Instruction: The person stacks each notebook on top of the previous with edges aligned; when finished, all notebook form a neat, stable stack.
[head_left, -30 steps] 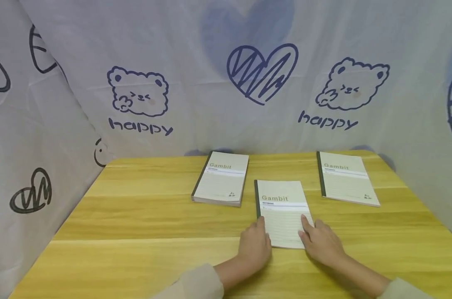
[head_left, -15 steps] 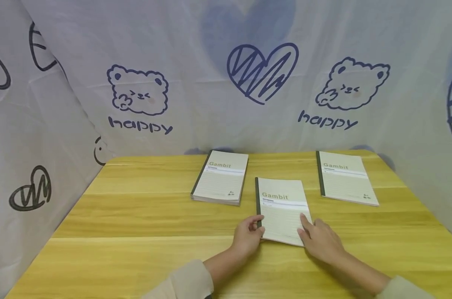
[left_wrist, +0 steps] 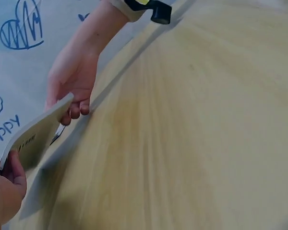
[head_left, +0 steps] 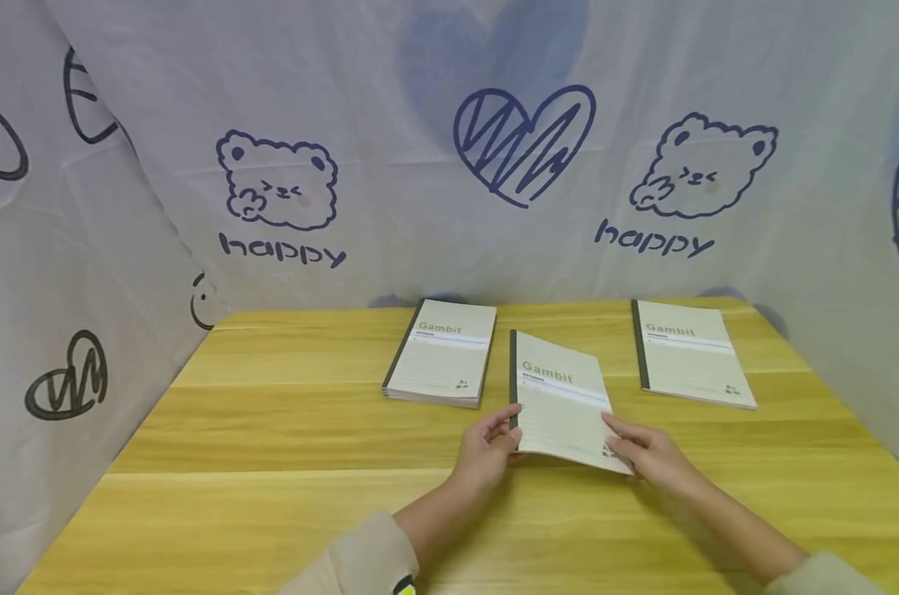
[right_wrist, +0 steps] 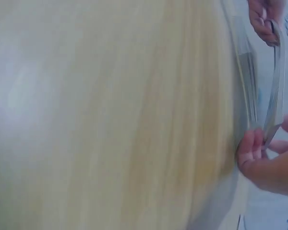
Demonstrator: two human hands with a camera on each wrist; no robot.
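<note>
Notebook | left hand: fingers narrowed, pinching spine edge | right hand: fingers narrowed, pinching opposite edge

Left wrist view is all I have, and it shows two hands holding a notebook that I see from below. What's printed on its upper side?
Observer: The head view shows the word "Gambit" on the top cover of the held notebook.
Operator: Got it. Is anything lying to the left of it, beyond what I can see?
Observer: Yes, a stack of notebooks lies left of the held notebook, near the far edge of the table.
Operator: And over on the right?
Observer: A separate notebook lies there, cover up, with its dark spine along its left side.
</note>
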